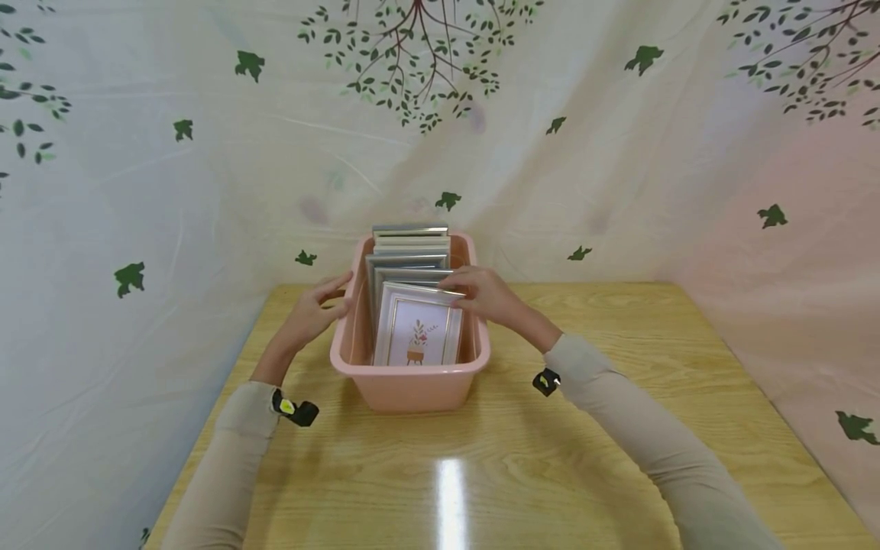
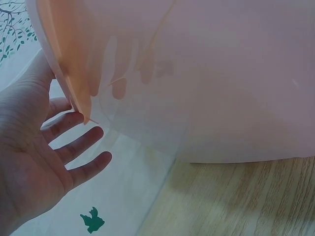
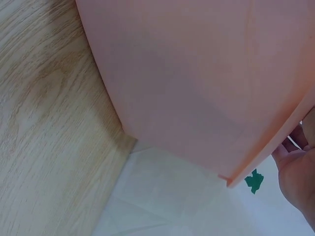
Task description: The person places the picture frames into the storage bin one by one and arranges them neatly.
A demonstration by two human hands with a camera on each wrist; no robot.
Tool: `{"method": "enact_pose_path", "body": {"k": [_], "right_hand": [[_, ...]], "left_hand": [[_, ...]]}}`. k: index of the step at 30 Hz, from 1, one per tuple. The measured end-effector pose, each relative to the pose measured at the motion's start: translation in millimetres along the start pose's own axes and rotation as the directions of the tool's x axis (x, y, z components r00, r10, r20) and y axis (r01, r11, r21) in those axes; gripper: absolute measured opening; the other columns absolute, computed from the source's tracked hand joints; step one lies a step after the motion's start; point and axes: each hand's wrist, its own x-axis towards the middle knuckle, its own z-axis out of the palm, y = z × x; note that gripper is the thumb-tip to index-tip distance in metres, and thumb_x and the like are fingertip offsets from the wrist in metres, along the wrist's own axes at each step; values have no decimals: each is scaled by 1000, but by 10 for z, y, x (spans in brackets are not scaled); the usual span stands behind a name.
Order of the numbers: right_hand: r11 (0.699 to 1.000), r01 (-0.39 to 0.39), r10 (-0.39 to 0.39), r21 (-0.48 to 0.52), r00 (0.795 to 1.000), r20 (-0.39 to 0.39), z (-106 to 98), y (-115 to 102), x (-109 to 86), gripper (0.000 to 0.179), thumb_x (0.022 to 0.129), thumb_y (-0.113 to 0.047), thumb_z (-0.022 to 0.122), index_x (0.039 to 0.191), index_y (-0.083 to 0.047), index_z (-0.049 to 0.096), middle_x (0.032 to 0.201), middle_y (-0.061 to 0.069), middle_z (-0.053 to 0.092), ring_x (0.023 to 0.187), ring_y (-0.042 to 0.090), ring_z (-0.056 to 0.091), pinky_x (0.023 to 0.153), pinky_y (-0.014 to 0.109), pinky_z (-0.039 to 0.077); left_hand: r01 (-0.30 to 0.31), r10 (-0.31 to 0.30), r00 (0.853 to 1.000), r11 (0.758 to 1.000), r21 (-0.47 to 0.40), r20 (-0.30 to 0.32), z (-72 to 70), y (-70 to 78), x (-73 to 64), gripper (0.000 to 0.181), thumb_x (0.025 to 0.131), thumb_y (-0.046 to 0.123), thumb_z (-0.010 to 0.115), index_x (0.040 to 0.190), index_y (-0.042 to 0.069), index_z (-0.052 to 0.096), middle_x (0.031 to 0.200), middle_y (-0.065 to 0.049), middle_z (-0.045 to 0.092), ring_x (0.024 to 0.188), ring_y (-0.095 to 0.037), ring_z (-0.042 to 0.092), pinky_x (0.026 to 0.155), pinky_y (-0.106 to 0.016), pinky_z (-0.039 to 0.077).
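A pink plastic basin [image 1: 412, 393] holds several picture frames standing in a row and leaning back. The front picture frame [image 1: 419, 325] has a pale silver border and a drawing of a potted plant. My right hand [image 1: 491, 296] reaches over the basin's right side and pinches that frame's upper right corner between thumb and fingers. On the left, my left hand [image 1: 309, 315] touches the basin's rim with its fingers loosely spread, as the left wrist view also shows. The right wrist view has the right hand [image 3: 298, 169] mostly hidden behind the rim.
The basin stands on a wood-grain table [image 1: 584, 428]. Behind it hangs a pale cloth backdrop [image 1: 550, 198] with printed leaves and green birds. More silver frames [image 1: 410, 229] stand behind the front one.
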Motion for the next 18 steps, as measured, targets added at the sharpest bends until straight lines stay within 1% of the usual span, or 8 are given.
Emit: {"method": "enact_pose_path", "body": {"k": [3,5,8,12,15,18], "right_hand": [[1000,-24,24,1,1000,-13,-22,-6,-13,35,85,-1,79,119,0,73,122,17,69,116,33,61,100,46,49],[999,-46,46,-2,999,-19,-47,-11,-23,35,87,-4,79,121,-1,73,123,16,68,118,33,60,102,47,48],[999,-51,50,-9,998,-42,-110,-14,-39,36,87,-5,78,122,-2,72,126,15,68,122,33,58,104,47,46],[999,-25,21,-32,994,-105,-226,9,-73,39,86,-4,80,123,-2,71,128,14,68,126,34,56,108,49,43],[999,-29,23,-33,988,-154,-319,47,-132,39,86,-5,80,125,-1,70,129,15,66,126,34,56,107,50,43],[999,-47,42,-21,982,-187,-411,108,-215,39,89,-8,78,126,-2,70,131,16,65,126,34,57,107,50,44]], "left_hand": [[8,-7,1000,1000,15,-4,3,-119,47,61,102,16,61,157,8,36,160,-19,32,135,-45,43,103,-61,43],[2,-2,1000,999,33,-1,0,-135,61,62,101,18,62,157,10,37,159,-18,33,134,-44,44,103,-60,44],[-16,15,1000,998,58,5,-6,-116,78,62,101,18,62,157,9,37,158,-19,35,133,-44,46,105,-60,42],[-41,40,999,996,76,14,-27,-67,102,61,101,14,61,156,5,36,157,-22,35,132,-46,46,108,-61,38],[-37,34,999,996,87,26,-42,-42,116,61,102,14,60,157,4,34,157,-23,34,133,-47,45,107,-62,38],[-31,27,999,992,119,32,-57,-33,118,62,103,18,59,158,5,32,158,-23,33,134,-48,44,105,-64,39]]}}
